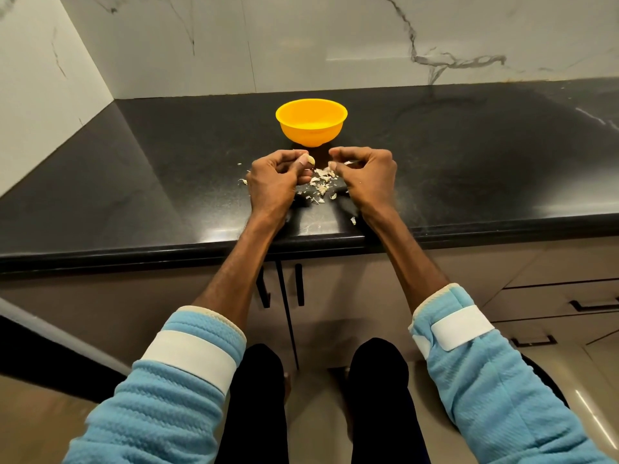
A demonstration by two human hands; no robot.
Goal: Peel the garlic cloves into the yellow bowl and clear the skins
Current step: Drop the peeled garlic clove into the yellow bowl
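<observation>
A yellow bowl [311, 123] stands on the black counter, just beyond my hands. My left hand [274, 177] pinches a pale garlic clove [311, 160] between thumb and fingertips. A short gap to its right, my right hand [365, 172] has its fingers curled and pinches a thin strip of skin [348, 163]. Below and between the hands, a heap of papery garlic skins [321, 185] lies on the counter. What the bowl holds cannot be made out.
Stray skin flakes lie at the left [242, 181] and near the counter's front edge [353, 221]. The black counter [469, 169] meets marbled white walls at the back and left. Cabinet doors with dark handles [299, 284] are below the edge.
</observation>
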